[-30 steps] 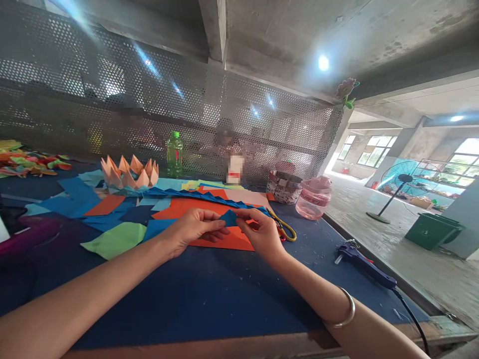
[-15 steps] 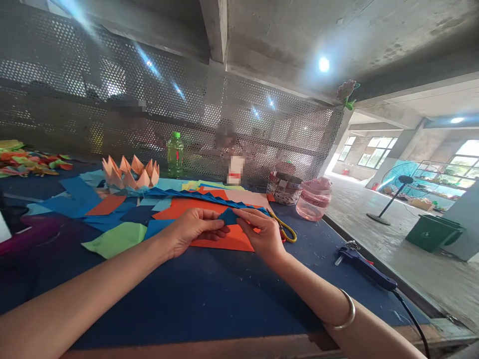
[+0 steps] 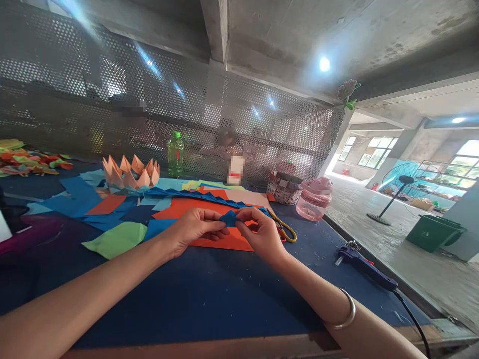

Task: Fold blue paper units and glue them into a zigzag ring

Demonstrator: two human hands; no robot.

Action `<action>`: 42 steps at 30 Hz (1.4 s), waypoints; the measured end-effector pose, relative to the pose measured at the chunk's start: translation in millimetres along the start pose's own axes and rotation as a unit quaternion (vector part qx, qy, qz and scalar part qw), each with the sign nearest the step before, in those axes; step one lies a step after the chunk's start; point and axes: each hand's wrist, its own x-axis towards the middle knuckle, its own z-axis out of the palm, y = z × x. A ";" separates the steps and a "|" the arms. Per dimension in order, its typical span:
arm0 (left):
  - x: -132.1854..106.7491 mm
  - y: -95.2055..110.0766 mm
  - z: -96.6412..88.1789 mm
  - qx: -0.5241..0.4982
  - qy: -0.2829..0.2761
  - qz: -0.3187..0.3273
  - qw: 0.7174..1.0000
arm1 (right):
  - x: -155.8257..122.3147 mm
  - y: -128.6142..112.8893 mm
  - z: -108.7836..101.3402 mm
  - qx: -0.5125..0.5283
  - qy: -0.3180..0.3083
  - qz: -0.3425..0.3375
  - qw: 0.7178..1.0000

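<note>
Nearest, a bare left hand (image 3: 194,232) and a bare right hand (image 3: 260,234), fingertips of both pinched together on a small folded blue paper triangle (image 3: 229,218), over a flat orange paper sheet (image 3: 220,242) on a dark blue worktable (image 3: 187,299). Just beside the right hand, yellow-handled scissors (image 3: 284,232); farther right, a blue hot-glue gun (image 3: 364,267). Beyond, a zigzag blue paper strip (image 3: 194,197), a peach folded-paper lotus (image 3: 130,174), a green plastic bottle (image 3: 175,154) and a pink plastic jar (image 3: 314,199).

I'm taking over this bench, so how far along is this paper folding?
Done: a peach folded paper lotus looks complete, and a long pleated blue strip lies across the papers. In hand: the left hand and right hand pinch a small folded blue piece. Left: flat cut sheets, such as the orange paper, lie unfolded.
</note>
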 end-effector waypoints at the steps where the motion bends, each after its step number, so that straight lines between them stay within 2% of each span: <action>1: -0.4 0.4 0.2 0.004 0.000 0.002 1.000 | 0.2 1.0 0.4 0.006 -0.005 0.013 1.000; 4: -1.4 1.7 0.2 0.012 -0.002 0.001 1.000 | 0.8 4.7 1.8 0.025 -0.027 0.036 0.999; 9: -2.2 2.9 -0.4 0.018 -0.013 0.000 1.000 | 1.0 7.5 3.2 0.062 -0.041 0.028 0.997; 21: -2.6 1.0 -2.0 0.015 -0.030 -0.007 0.999 | 2.2 1.1 -0.5 0.055 -0.057 0.029 0.996; 35: -2.5 5.1 -3.2 -0.063 -0.055 -0.056 0.995 | 1.5 -4.9 -3.1 0.065 -0.068 -0.012 0.996; 42: -1.8 3.4 -3.4 -0.094 -0.043 -0.080 0.991 | 1.9 -2.8 -4.3 0.026 -0.075 -0.063 0.995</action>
